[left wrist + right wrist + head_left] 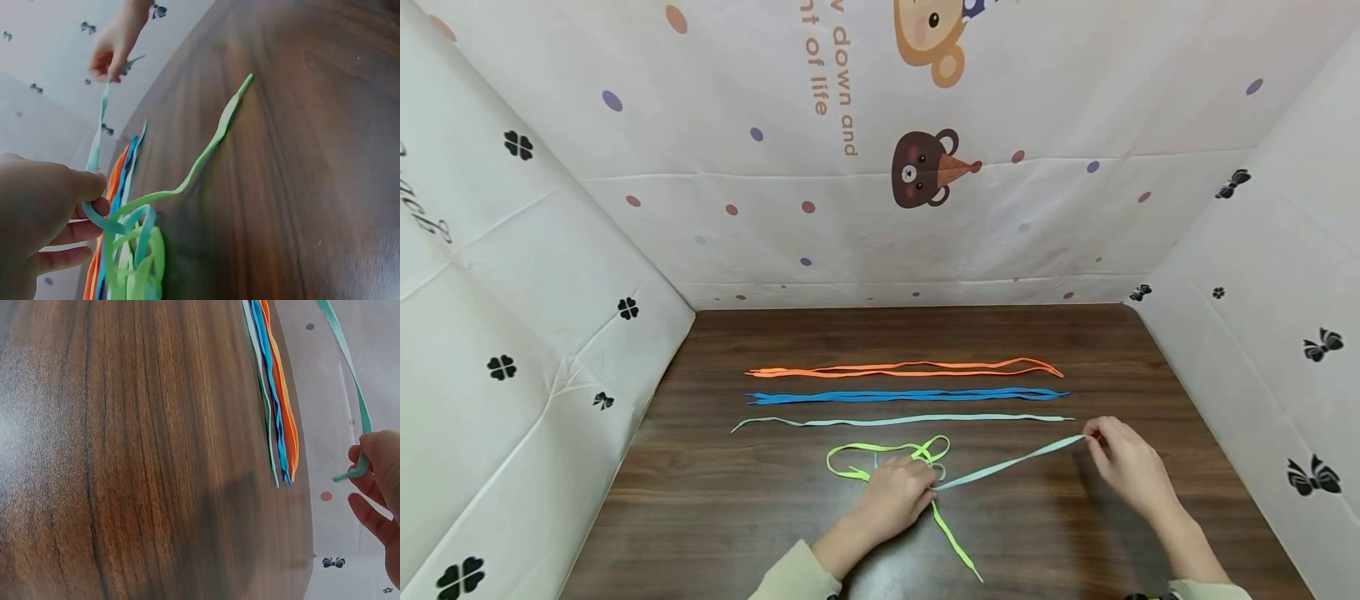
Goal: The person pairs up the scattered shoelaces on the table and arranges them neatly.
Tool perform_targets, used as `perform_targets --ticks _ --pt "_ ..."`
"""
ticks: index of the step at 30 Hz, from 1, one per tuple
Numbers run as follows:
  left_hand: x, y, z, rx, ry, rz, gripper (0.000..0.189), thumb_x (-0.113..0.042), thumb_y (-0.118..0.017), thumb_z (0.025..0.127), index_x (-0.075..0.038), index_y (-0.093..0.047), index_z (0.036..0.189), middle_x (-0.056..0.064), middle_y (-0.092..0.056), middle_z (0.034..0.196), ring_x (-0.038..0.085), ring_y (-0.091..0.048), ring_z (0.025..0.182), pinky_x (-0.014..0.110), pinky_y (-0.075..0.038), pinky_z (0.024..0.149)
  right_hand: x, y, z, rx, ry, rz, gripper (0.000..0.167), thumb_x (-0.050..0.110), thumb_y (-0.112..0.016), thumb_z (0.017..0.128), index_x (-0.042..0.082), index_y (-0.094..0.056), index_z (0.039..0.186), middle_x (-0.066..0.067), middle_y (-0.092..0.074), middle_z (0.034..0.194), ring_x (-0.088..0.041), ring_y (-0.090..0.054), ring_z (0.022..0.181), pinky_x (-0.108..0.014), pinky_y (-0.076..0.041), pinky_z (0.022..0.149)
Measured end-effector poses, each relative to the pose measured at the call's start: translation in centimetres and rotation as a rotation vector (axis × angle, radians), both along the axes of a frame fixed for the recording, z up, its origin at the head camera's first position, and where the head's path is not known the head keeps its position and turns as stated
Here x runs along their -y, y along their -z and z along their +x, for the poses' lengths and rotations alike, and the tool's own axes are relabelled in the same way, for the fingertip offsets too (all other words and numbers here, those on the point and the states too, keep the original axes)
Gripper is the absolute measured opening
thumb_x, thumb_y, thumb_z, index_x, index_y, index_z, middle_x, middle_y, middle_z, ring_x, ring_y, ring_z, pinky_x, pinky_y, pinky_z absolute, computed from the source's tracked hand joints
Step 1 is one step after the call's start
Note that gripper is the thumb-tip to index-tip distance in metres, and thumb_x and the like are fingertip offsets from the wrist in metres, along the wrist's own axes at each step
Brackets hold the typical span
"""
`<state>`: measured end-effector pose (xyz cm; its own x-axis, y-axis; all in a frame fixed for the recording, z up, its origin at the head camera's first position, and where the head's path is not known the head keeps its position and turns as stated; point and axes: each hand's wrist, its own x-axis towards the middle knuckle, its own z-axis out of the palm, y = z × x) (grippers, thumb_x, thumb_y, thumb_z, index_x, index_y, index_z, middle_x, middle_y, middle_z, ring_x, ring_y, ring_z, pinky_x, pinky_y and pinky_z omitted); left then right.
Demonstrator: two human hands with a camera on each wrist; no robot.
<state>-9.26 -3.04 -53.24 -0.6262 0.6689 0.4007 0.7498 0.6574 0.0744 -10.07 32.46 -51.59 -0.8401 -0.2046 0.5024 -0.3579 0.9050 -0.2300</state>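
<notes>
A mint-green shoelace (pixel 1011 462) stretches between my two hands. My left hand (pixel 897 492) pinches it between thumb and forefinger, above a loose tangle. In that tangle a yellow-green shoelace (pixel 856 447) loops together with the rest of the mint lace, partly hidden under the hand. One yellow-green end trails over the table toward me. Out to the right, my right hand (pixel 1127 462) is raised and pinches the mint lace near its tip, which pokes out past the fingers in the right wrist view.
Beyond the hands, a second mint shoelace (pixel 910 419), blue shoelaces (pixel 910 396) and orange shoelaces (pixel 895 369) lie in straight rows across the brown wooden table (pixel 715 517). White printed cloth walls (pixel 850 233) enclose the back and both sides.
</notes>
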Motion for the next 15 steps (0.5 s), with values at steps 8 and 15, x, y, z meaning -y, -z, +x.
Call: perform_targets --ticks 8,15 --pt "2.2 -0.9 0.1 0.017 -0.025 0.072 0.006 -0.023 -0.068 0.081 -0.021 -0.063 0.079 -0.011 -0.059 0.076 0.008 -0.057 0.073 0.027 -0.047 0.069 -0.2 0.0 -0.2 -0.037 0.001 0.038 0.028 -0.007 -0.074 0.065 0.007 -0.059 0.084 0.001 -0.054 0.073 -0.011 -0.048 0.062 -0.027 -0.040 0.049" --pt "4.4 -1.7 0.3 0.040 -0.037 0.073 0.004 -0.019 -0.068 0.080 -0.020 -0.065 0.079 -0.011 -0.060 0.078 0.008 -0.058 0.077 0.028 -0.048 0.072 -0.8 0.1 -0.4 -0.082 -0.012 0.063 0.028 -0.005 -0.076 0.063 0.006 -0.062 0.084 -0.001 -0.056 0.074 -0.014 -0.048 0.061 -0.029 -0.039 0.048"
